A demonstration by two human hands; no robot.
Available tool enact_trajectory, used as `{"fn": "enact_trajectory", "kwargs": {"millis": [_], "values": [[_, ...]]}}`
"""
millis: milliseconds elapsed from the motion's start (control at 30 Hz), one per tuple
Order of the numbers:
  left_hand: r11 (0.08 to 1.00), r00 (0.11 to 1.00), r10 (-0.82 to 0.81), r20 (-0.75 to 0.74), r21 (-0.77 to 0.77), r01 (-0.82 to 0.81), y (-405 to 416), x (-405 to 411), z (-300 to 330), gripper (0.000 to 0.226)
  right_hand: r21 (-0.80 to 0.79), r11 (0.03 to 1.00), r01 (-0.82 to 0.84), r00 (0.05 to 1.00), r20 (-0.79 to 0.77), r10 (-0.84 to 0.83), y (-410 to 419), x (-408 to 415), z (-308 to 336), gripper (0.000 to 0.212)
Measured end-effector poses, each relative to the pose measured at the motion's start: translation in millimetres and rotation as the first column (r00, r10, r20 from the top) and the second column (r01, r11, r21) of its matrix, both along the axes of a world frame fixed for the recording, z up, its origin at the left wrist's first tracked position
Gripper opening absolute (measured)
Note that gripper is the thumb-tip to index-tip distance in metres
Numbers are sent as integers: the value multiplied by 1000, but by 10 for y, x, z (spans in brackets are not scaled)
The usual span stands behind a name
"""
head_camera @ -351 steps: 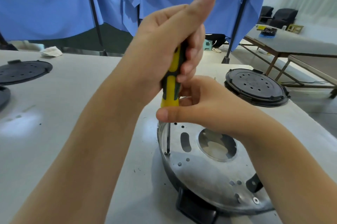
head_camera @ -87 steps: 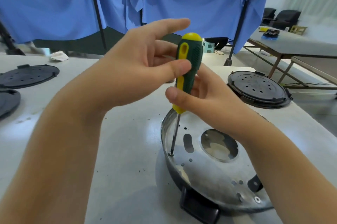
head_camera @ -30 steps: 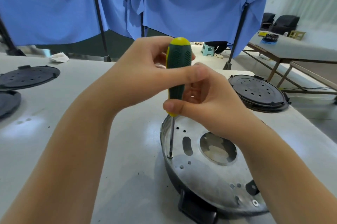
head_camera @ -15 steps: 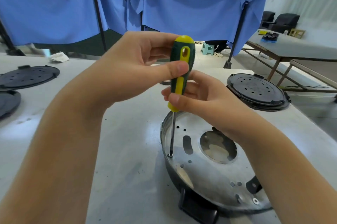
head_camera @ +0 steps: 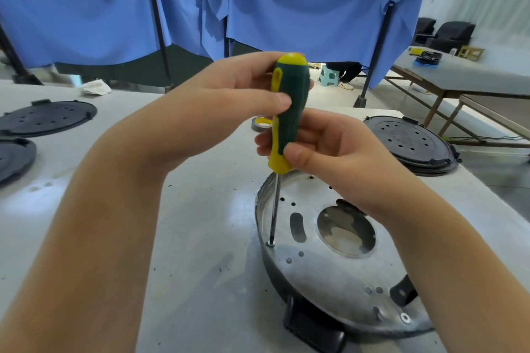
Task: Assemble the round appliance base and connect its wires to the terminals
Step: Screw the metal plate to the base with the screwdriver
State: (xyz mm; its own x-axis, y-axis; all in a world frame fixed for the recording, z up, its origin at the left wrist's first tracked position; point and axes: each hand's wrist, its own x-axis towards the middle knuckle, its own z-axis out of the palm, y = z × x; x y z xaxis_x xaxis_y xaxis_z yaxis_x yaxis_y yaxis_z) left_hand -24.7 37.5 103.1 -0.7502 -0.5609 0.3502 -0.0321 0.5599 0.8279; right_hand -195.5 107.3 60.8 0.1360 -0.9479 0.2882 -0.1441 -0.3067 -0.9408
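On my grey table (head_camera: pixel 86 223), two black perforated discs (head_camera: pixel 47 117) lie at the far left, and my left hand (head_camera: pixel 229 103) grips the upper part of the green-and-yellow screwdriver (head_camera: pixel 288 111), thumb and fingers curled round the handle. The screwdriver stands nearly upright, its tip seated on a screw (head_camera: pixel 270 244) at the left rim of the round metal base (head_camera: pixel 338 260) near the table's front edge. My right hand (head_camera: pixel 338 151) pinches the handle's yellow lower end, and another black disc (head_camera: pixel 410 143) lies at far right.
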Motion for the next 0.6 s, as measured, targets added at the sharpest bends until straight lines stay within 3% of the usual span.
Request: {"fn": "enact_trajectory", "kwargs": {"millis": [167, 300, 400, 600], "values": [[961, 975, 220, -18, -166, -220, 74, -67, 17, 35, -75, 997, 8, 999, -52, -12, 1, 40, 0, 33], [910, 945, 312, -98, -253, -327, 140, -76, 40, 38, -146, 982, 121, 985, -105, -137, -21, 54, -19, 37], [915, 945, 299, -131, -241, -323, 163, -78, 45, 32, -151, 975, 163, 964, -188, -190, -27, 57, -14, 41], [956, 979, 167, -118, -225, -190, 219, -202, -13, 30, -102, 976, 192, 956, -206, -209, 7, 90, 25, 50]]}}
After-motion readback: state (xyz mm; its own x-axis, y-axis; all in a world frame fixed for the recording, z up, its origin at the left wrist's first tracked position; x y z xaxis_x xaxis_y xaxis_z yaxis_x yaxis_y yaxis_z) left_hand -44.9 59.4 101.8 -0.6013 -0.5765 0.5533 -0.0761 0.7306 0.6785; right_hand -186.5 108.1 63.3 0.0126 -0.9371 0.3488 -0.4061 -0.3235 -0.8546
